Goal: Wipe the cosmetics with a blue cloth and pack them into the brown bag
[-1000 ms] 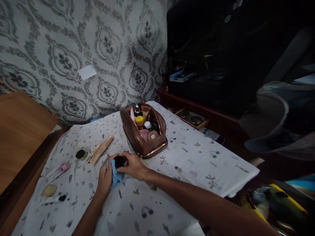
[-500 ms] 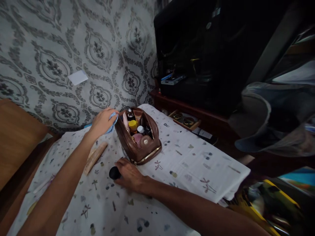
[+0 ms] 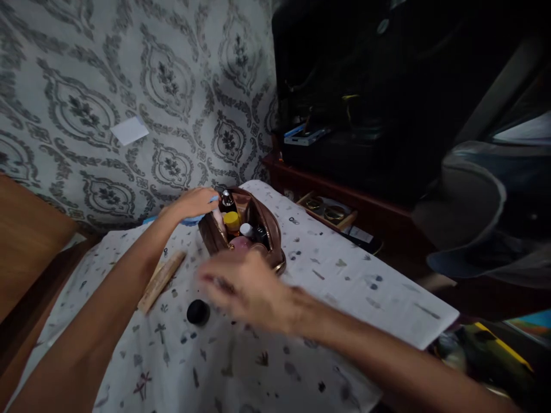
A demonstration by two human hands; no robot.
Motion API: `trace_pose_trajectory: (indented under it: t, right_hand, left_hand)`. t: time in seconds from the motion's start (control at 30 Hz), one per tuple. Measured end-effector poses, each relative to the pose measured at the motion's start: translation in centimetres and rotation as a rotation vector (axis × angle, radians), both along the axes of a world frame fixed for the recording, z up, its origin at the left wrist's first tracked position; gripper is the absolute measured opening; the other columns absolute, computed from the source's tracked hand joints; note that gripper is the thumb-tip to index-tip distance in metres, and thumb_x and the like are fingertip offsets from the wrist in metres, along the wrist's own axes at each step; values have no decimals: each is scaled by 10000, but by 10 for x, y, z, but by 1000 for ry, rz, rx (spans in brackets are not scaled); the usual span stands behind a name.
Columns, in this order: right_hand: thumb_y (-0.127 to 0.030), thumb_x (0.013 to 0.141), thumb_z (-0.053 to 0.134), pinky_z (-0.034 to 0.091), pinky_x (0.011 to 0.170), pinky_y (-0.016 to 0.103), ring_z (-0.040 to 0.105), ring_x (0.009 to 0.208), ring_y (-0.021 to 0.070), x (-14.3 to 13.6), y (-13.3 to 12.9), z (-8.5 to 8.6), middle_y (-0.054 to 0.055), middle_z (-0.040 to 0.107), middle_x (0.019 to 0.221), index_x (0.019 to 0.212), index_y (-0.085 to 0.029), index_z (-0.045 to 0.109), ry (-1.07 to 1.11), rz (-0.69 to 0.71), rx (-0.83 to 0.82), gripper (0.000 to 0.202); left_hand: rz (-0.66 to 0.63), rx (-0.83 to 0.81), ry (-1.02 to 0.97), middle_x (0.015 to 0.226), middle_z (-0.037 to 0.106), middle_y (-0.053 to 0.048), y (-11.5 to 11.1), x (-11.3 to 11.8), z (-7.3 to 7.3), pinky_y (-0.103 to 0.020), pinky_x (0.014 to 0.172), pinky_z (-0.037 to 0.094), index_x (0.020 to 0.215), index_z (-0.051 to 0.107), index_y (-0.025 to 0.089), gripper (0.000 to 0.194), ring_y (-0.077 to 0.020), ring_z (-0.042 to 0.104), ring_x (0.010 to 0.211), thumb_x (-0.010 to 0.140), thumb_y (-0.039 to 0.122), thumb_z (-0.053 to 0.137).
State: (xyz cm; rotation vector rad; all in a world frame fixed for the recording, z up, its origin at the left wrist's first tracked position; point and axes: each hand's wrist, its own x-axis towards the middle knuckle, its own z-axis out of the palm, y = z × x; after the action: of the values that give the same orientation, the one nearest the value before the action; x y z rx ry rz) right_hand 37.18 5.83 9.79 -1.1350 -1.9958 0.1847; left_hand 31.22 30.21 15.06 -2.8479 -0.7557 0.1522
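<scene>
A brown cosmetic bag [image 3: 209, 234] stands unzipped on the printed cloth. Inside it are a yellow-capped bottle [image 3: 232, 220], a white-capped bottle [image 3: 247, 230], a dark bottle with a silver top [image 3: 227, 199] and a pink item [image 3: 240, 244]. My left hand [image 3: 196, 203] is at the bag's left rim, its fingers closed on a light blue cloth [image 3: 192, 220]. In front of the bag, my right hand [image 3: 253, 292] is smeared by motion, and its grip is unclear. A black round object [image 3: 198, 312] lies just below its fingers, apart from them. Left of that lies a beige stick-like item [image 3: 161, 283].
The white printed cloth [image 3: 336, 298] covers the surface under the bag. A dark television [image 3: 365, 74] stands behind to the right, above an open small drawer [image 3: 329, 212]. A grey-blue cap [image 3: 469, 212] hangs at right. A wooden panel [image 3: 34, 246] borders the left.
My right hand has let go of the black round object and moved up and right. My left hand has shifted right, over the bag's rim, with the blue cloth. The view has shifted slightly.
</scene>
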Motion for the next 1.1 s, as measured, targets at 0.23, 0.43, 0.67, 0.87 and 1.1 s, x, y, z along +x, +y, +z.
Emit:
trace_pose_trajectory:
  t: [0.23, 0.43, 0.67, 0.87, 1.1]
  right_hand:
    - [-155, 970, 478, 455, 943, 376, 606, 1098, 263, 65, 78, 42, 139, 714, 1110, 1033, -104, 704, -665, -451, -82, 240]
    - [-182, 888, 632, 443, 985, 428, 633, 1113, 301, 58, 130, 32, 166, 737, 1081, 979, -86, 715, -904, -312, -215, 156]
    - [-132, 878, 600, 417, 990, 523, 660, 1091, 298, 49, 140, 29, 163, 735, 1122, 1068, -115, 708, -1075, -303, -291, 220]
    - [-175, 868, 620, 436, 968, 553, 669, 1043, 311, 46, 150, 24, 168, 737, 1107, 1044, -125, 709, -1138, -306, -287, 204]
    - [-101, 879, 567, 523, 861, 386, 700, 1019, 274, 49, 154, 24, 185, 735, 1116, 1032, -106, 708, -1065, -312, -266, 208]
  left_hand:
    - [49, 112, -187, 1118, 680, -92, -18, -21, -14, -340, 890, 498, 1119, 654, 218, 384, -274, 637, 1079, 974, 448, 383]
    - [1, 126, -233, 1018, 662, -106, -16, -27, -21, -332, 838, 483, 995, 661, 190, 351, -272, 630, 1021, 978, 395, 377]
    - [-8, 60, -231, 969, 687, -85, -10, -26, -23, -321, 795, 467, 936, 657, 204, 321, -263, 633, 971, 945, 365, 379]
    - [-8, 55, -257, 951, 698, -77, -8, -27, -25, -306, 765, 463, 952, 660, 202, 307, -248, 644, 906, 925, 339, 386]
    - [-7, 76, -282, 966, 710, -96, -7, -29, -31, -329, 841, 471, 970, 646, 193, 344, -257, 647, 939, 952, 326, 330]
